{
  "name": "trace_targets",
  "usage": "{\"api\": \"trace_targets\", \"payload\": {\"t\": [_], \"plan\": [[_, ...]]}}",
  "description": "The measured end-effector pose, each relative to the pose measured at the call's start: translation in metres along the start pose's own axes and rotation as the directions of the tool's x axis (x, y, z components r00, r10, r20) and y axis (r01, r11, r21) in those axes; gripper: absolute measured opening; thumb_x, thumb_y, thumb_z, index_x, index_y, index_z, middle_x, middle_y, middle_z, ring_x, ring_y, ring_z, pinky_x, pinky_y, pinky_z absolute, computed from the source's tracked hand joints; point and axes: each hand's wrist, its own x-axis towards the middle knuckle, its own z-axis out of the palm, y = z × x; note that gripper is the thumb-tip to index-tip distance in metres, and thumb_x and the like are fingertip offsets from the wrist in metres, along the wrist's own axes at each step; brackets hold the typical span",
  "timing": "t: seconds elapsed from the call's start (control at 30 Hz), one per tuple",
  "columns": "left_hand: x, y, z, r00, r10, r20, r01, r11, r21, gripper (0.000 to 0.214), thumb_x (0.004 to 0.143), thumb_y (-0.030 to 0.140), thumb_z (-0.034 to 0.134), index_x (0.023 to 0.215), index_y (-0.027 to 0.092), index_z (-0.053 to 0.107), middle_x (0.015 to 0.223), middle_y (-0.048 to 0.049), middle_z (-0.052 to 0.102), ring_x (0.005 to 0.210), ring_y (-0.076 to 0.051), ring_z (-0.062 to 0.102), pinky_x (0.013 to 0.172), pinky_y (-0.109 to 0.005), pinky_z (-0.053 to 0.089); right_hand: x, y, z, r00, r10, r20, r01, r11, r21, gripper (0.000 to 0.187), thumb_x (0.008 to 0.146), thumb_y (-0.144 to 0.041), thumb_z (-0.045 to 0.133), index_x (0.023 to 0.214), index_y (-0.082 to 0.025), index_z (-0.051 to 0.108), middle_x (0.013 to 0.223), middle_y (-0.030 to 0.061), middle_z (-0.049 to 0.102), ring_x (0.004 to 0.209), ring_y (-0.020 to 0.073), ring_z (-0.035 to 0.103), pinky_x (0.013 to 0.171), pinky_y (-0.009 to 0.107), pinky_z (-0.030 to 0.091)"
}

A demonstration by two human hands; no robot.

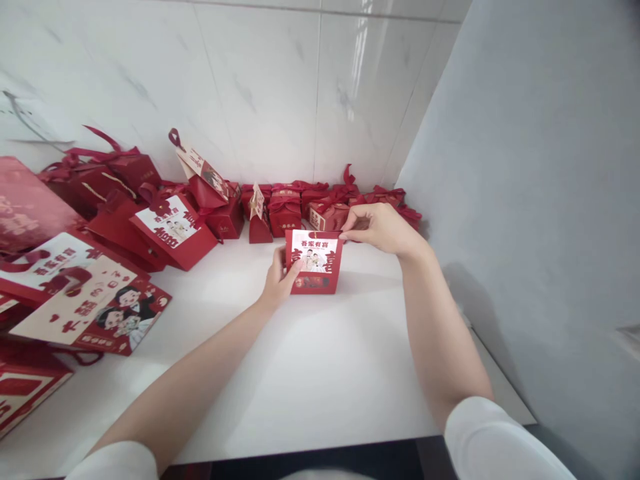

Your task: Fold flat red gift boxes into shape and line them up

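A small red gift box [314, 283] with a white printed front stands upright on the white table. The print shows a cartoon couple and red characters. My left hand [280, 277] is closed round its left side, thumb across the front and the other fingers hidden behind. At the box's upper right corner, my right hand [373, 230] pinches the edge between thumb and fingertips.
Several ribboned red boxes [285, 217] line the tiled wall [260, 87] at the back. More gift boxes [187, 240] and a cream-and-red card box [107, 310] crowd the left. A grey wall [540, 167] bounds the right; the white table [310, 387] ends in front of me.
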Motion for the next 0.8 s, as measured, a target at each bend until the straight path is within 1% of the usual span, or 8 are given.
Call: {"api": "trace_targets", "payload": {"t": [0.07, 0.13, 0.23, 0.3, 0.37, 0.53, 0.7, 0.8], "plan": [[0.005, 0.009, -0.004, 0.978, 0.203, -0.04, -0.202, 0.979, 0.04, 0.06, 0.093, 0.048, 0.051, 0.144, 0.023, 0.033, 0.137, -0.0131, 0.053, 0.12, -0.025, 0.056, 0.1, -0.041, 0.047, 0.0, -0.003, 0.001, 1.0, -0.022, 0.01, 0.022, 1.0, -0.014, 0.016, 0.075, -0.034, 0.074, 0.074, -0.02, 0.066, 0.079, 0.0033, 0.071, 0.074, 0.0188, 0.068, 0.066, 0.03, 0.051], [0.012, 0.021, -0.01, 0.926, 0.373, -0.05, -0.363, 0.92, 0.147, 0.058, 0.097, 0.042, 0.045, 0.149, 0.024, 0.028, 0.143, -0.0134, 0.048, 0.127, -0.025, 0.051, 0.106, -0.043, 0.043, 0.001, -0.005, 0.001, 0.999, -0.047, 0.023, 0.047, 0.998, -0.03, 0.014, 0.075, -0.032, 0.073, 0.074, -0.021, 0.066, 0.081, 0.0026, 0.071, 0.076, 0.0188, 0.067, 0.067, 0.03, 0.051], [0.02, 0.036, -0.017, 0.862, 0.506, 0.013, -0.485, 0.818, 0.31, 0.041, 0.098, 0.03, 0.043, 0.139, 0.024, 0.045, 0.134, -0.0108, 0.055, 0.127, -0.023, 0.05, 0.109, -0.043, 0.04, 0.002, -0.006, 0.003, 0.997, -0.058, 0.042, 0.06, 0.997, -0.055, 0.011, 0.075, -0.03, 0.072, 0.075, -0.021, 0.066, 0.079, 0.0012, 0.07, 0.074, 0.0179, 0.066, 0.065, 0.03, 0.05], [0.023, 0.038, -0.018, 0.847, 0.531, 0.032, -0.504, 0.782, 0.365, 0.033, 0.098, 0.025, 0.043, 0.129, 0.022, 0.053, 0.127, -0.0102, 0.06, 0.122, -0.022, 0.054, 0.107, -0.041, 0.043, 0.003, -0.005, 0.004, 0.997, -0.053, 0.05, 0.056, 0.997, -0.054, 0.01, 0.075, -0.029, 0.071, 0.076, -0.02, 0.065, 0.077, 0.0008, 0.069, 0.071, 0.0171, 0.066, 0.064, 0.029, 0.049], [0.023, 0.033, -0.018, 0.847, 0.531, 0.031, -0.5, 0.776, 0.386, 0.032, 0.098, 0.023, 0.043, 0.129, 0.02, 0.051, 0.124, -0.011, 0.06, 0.118, -0.021, 0.056, 0.103, -0.04, 0.045, 0.003, -0.003, 0.004, 0.997, -0.047, 0.054, 0.049, 0.998, -0.041, 0.01, 0.076, -0.028, 0.07, 0.076, -0.02, 0.064, 0.077, 0.001, 0.069, 0.07, 0.0169, 0.066, 0.064, 0.029, 0.048], [0.021, 0.021, -0.012, 0.836, 0.547, 0.036, -0.512, 0.755, 0.41, 0.037, 0.095, 0.023, 0.048, 0.132, 0.019, 0.045, 0.124, -0.0125, 0.058, 0.118, -0.022, 0.056, 0.102, -0.039, 0.046, 0.005, 0.002, 0.005, 0.997, -0.065, 0.046, 0.065, 0.998, -0.009, 0.012, 0.074, -0.029, 0.071, 0.074, -0.02, 0.063, 0.081, 0.0014, 0.07, 0.078, 0.0181, 0.066, 0.068, 0.03, 0.049], [0.017, 0.021, -0.009, 0.887, 0.463, 0.002, -0.42, 0.803, 0.423, 0.039, 0.095, 0.026, 0.049, 0.134, 0.02, 0.043, 0.126, -0.0127, 0.058, 0.114, -0.022, 0.06, 0.097, -0.036, 0.05, 0.006, 0.003, 0.006, 0.996, -0.056, 0.066, 0.055, 0.998, 0.019, 0.013, 0.074, -0.03, 0.072, 0.074, -0.02, 0.063, 0.081, 0.001, 0.07, 0.078, 0.0183, 0.065, 0.068, 0.03, 0.049], [0.016, 0.02, -0.009, 0.897, 0.441, 0.004, -0.403, 0.815, 0.417, 0.039, 0.095, 0.027, 0.049, 0.134, 0.021, 0.043, 0.127, -0.0124, 0.057, 0.113, -0.021, 0.06, 0.097, -0.035, 0.05, 0.007, 0.004, 0.005, 0.997, -0.018, 0.076, 0.015, 0.999, 0.045, 0.014, 0.072, -0.031, 0.073, 0.073, -0.02, 0.064, 0.082, 0.0017, 0.07, 0.078, 0.0185, 0.066, 0.066, 0.03, 0.049]]}}
